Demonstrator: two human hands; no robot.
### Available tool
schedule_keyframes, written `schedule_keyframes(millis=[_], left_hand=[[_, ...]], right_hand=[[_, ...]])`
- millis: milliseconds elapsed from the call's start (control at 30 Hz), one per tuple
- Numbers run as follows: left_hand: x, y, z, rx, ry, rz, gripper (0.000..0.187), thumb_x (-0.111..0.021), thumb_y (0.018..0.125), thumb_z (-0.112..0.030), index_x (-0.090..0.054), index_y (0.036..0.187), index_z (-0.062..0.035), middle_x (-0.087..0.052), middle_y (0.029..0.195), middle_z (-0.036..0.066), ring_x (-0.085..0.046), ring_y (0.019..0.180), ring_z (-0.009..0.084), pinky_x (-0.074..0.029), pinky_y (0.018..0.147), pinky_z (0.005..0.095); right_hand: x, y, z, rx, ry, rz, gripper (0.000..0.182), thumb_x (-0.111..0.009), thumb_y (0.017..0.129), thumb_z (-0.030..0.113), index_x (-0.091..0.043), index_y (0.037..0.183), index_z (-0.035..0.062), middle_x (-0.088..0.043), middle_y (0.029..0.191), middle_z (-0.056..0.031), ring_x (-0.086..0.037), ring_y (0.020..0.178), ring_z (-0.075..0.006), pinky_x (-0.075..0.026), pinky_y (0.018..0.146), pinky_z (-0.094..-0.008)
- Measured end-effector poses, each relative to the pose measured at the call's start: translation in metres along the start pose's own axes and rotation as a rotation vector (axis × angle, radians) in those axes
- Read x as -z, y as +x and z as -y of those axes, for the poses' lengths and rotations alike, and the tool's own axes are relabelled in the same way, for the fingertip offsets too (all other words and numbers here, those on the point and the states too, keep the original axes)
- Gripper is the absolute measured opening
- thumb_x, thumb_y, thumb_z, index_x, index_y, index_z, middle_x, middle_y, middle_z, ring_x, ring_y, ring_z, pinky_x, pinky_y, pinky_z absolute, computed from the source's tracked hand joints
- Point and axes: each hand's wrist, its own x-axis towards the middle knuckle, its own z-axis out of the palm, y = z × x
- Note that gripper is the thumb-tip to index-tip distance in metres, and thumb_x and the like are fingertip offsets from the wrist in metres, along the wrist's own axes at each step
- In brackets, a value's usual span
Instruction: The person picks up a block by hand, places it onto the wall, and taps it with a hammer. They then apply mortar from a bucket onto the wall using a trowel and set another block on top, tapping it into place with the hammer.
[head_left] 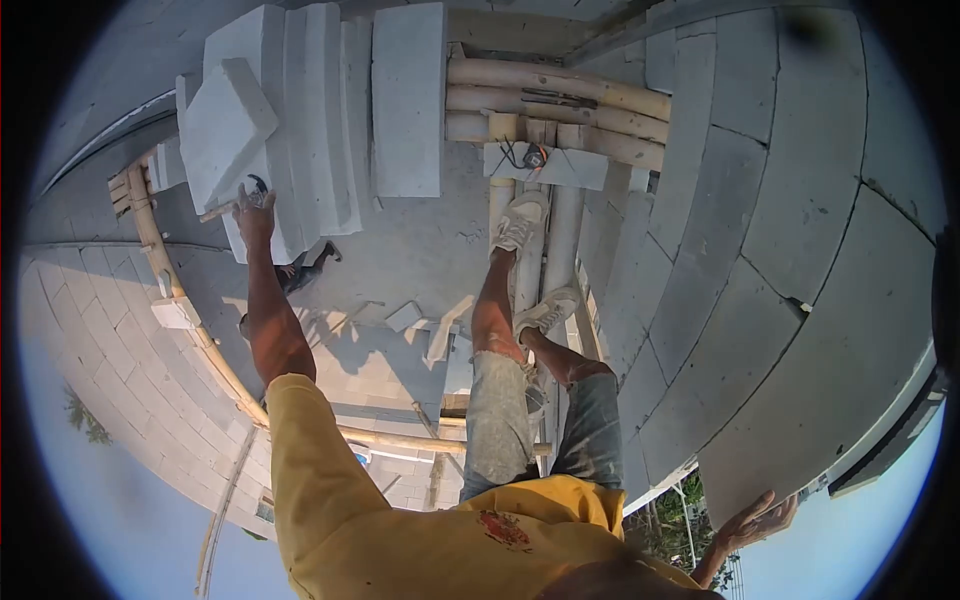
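Observation:
My left hand (254, 212) reaches out over a stack of pale blocks, closed on what looks like a hammer (214, 211). Its light wooden handle sticks out to the left, and a dark curved head shows by my fingers. A smaller block (232, 125) lies tilted on top of the stack (325, 120), close to that hand. On the other side, my right hand (757, 522) rests by the edge of a large grey wall block (810, 400), fingers stretched out and nothing visible in them.
My feet stand on bamboo poles (530, 260). Ahead, a block piece (590, 168) bears an orange-and-black tool (535, 157) with a dark cord. More poles (560, 85) cross behind it. Far below is a floor with block scraps (404, 317). A dark shape (300, 275), partly hidden, shows beneath the stack.

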Motion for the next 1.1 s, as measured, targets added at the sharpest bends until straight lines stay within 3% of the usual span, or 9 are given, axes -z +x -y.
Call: schedule_keyframes(millis=[100, 200, 467, 600, 667, 733, 800, 967, 1100], left_hand=[[-0.05, 0.039, 0.029, -0.09, 0.015, 0.052, 0.084, -0.07, 0.093, -0.048, -0.034, 0.158, -0.0089, -0.051, 0.149, 0.026, -0.041, 0.141, 0.0459, -0.04, 0.114, 0.053], [-0.031, 0.025, 0.003, -0.061, -0.053, -0.065, 0.062, -0.075, 0.092, -0.022, -0.047, 0.144, -0.0045, -0.058, 0.131, 0.024, -0.061, 0.118, 0.0446, -0.052, 0.097, 0.0523], [0.012, -0.076, -0.025, -0.328, -0.156, -0.13, 0.039, -0.068, 0.097, -0.014, -0.054, 0.129, 0.0021, -0.059, 0.124, 0.026, -0.061, 0.113, 0.0476, -0.051, 0.093, 0.0529], [0.165, -0.206, -0.12, -0.352, -0.503, 0.264, 0.034, -0.065, 0.097, -0.01, -0.057, 0.127, 0.0023, -0.062, 0.114, 0.021, -0.062, 0.104, 0.0389, -0.048, 0.095, 0.0462], [0.237, -0.265, -0.17, -0.314, -0.584, 0.501, 0.037, -0.063, 0.099, -0.022, -0.059, 0.128, 0.0006, -0.063, 0.11, 0.019, -0.062, 0.101, 0.0352, -0.047, 0.095, 0.0436], [0.275, -0.309, -0.207, -0.154, -0.758, 0.938, 0.044, -0.058, 0.104, -0.033, -0.059, 0.135, -0.0025, -0.064, 0.111, 0.007, -0.059, 0.091, 0.0133, -0.051, 0.079, 0.0287], [0.315, -0.361, -0.259, -0.319, -0.995, 1.057, 0.047, -0.054, 0.107, -0.037, -0.056, 0.141, -0.0046, -0.064, 0.113, 0.002, -0.055, 0.085, 0.0068, -0.05, 0.071, 0.0238], [0.415, -0.469, -0.381, -0.498, -1.118, 1.845, 0.054, -0.048, 0.11, -0.045, -0.049, 0.147, -0.0053, -0.063, 0.114, 0.004, -0.055, 0.081, 0.0088, -0.049, 0.072, 0.0237], [0.455, -0.539, -0.441, -0.758, -0.791, 2.071, 0.055, -0.047, 0.11, -0.046, -0.048, 0.149, -0.0072, -0.063, 0.118, 0.006, -0.057, 0.089, 0.0116, -0.049, 0.079, 0.025]], right_hand=[[-0.007, -0.003, 0.004, -0.096, -0.031, -0.041, 0.054, -0.051, 0.108, 0.044, -0.044, 0.147, 0.0071, -0.048, 0.143, -0.0137, -0.047, 0.136, -0.0294, -0.042, 0.112, -0.0508], [-0.01, -0.004, 0.002, -0.113, -0.038, -0.064, 0.052, -0.054, 0.108, 0.04, -0.045, 0.146, 0.0066, -0.048, 0.142, -0.0135, -0.047, 0.136, -0.0275, -0.042, 0.111, -0.0497], [0.005, 0.003, 0.014, -0.083, 0.069, 0.001, 0.054, -0.06, 0.105, 0.034, -0.047, 0.148, 0.0044, -0.047, 0.146, -0.0175, -0.044, 0.139, -0.0325, -0.033, 0.118, -0.0492], [0.03, 0.011, 0.028, -0.121, 0.151, 0.078, 0.055, -0.063, 0.103, 0.031, -0.046, 0.148, 0.0037, -0.048, 0.147, -0.0202, -0.044, 0.14, -0.0365, -0.032, 0.118, -0.0486], [0.047, 0.017, 0.035, -0.15, 0.261, 0.061, 0.057, -0.065, 0.102, 0.028, -0.045, 0.149, 0.0028, -0.047, 0.149, -0.0207, -0.043, 0.141, -0.038, -0.032, 0.119, -0.049], [0.073, 0.018, 0.046, -0.096, 0.299, -0.012, 0.064, -0.074, 0.093, 0.023, -0.045, 0.148, 0.0051, -0.048, 0.148, -0.021, -0.043, 0.14, -0.0402, -0.033, 0.117, -0.0531], [0.096, 0.012, 0.062, -0.073, 0.517, -0.014, 0.071, -0.08, 0.086, 0.016, -0.045, 0.147, 0.0061, -0.049, 0.147, -0.021, -0.047, 0.137, -0.041, -0.037, 0.114, -0.0521], [0.15, -0.017, 0.092, 0.083, 0.955, 0.241, 0.072, -0.082, 0.085, 0.025, -0.048, 0.145, 0.0064, -0.053, 0.144, -0.0207, -0.054, 0.131, -0.0386, -0.045, 0.106, -0.0485], [0.139, -0.077, 0.066, -0.355, 1.347, 0.578, 0.057, -0.071, 0.094, 0.035, -0.053, 0.143, 0.0105, -0.069, 0.115, -0.0255, -0.068, 0.11, -0.0402, -0.052, 0.092, -0.0444]])
